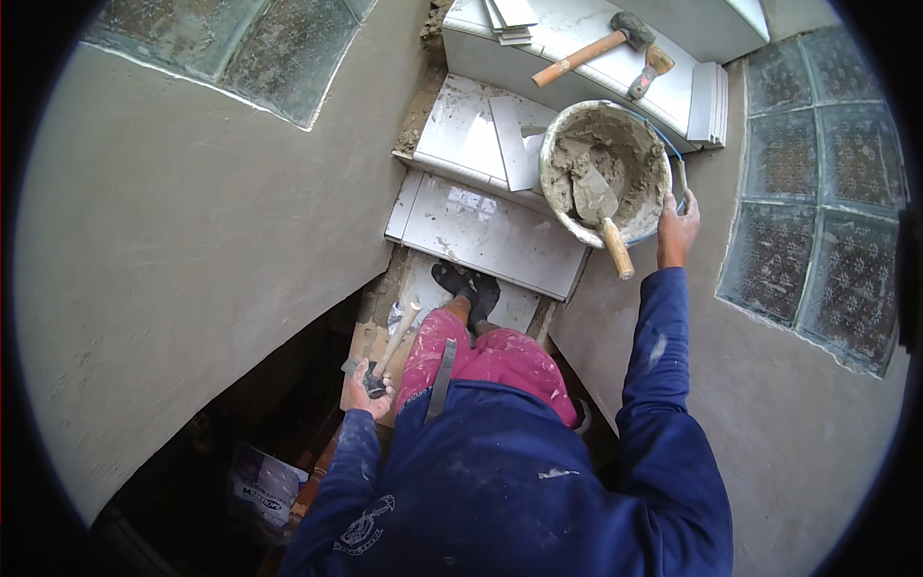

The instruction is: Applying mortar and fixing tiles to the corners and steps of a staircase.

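My left hand (363, 396) is closed around the black head of a mallet (395, 339), beside my left thigh. The mallet's pale wooden handle points up and away from me. On the right, my right hand (679, 229) is closed at the side of a bucket (549, 165), by its rim and blue wire handle; the exact hold is partly hidden. Grey mortar (627, 159) lies inside the bucket and coats its walls. A trowel (598, 199) rests in it, blade on the mortar, wooden handle leaning over the near rim.
White-tiled steps (486, 226) rise ahead. A hammer (601, 50) and a short-handled tool (654, 69) lie on an upper step. Tile pieces (512, 144) lie left of the bucket; more tiles (709, 104) lean at right. Plastered walls (212, 212) flank me. A dark drop with a bag (264, 486) is lower left.
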The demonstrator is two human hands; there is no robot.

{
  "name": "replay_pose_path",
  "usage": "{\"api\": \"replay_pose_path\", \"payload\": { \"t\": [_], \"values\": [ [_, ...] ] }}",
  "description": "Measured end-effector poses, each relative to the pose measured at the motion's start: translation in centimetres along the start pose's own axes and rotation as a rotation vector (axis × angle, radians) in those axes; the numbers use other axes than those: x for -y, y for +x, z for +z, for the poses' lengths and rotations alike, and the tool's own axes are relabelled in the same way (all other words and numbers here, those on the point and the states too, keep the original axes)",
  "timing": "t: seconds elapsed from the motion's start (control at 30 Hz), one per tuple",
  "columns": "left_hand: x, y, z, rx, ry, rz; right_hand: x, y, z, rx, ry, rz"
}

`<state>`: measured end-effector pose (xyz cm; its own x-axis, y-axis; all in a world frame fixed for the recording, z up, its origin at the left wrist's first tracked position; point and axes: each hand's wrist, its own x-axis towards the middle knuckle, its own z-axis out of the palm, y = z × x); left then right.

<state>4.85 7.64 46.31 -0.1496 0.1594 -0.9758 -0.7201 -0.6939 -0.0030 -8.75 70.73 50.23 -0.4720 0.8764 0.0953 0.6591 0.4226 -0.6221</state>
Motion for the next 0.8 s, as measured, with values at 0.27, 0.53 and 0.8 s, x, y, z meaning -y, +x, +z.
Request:
{"api": "replay_pose_path", "payload": {
  "t": [0.27,0.53,0.8],
  "values": [
    [-1.1,0.2,-2.5,-0.056,-0.033,0.022,13.7,3.9,8.2,0.294,0.120,-0.337],
    [-6.0,0.0,-0.8,-0.026,0.005,-0.080,17.4,12.5,22.1,0.357,-0.196,-0.513],
    [-5.7,-1.1,0.0,-0.009,0.000,-0.055,20.8,10.2,19.8,0.316,-0.190,-0.104]
  ]
}}
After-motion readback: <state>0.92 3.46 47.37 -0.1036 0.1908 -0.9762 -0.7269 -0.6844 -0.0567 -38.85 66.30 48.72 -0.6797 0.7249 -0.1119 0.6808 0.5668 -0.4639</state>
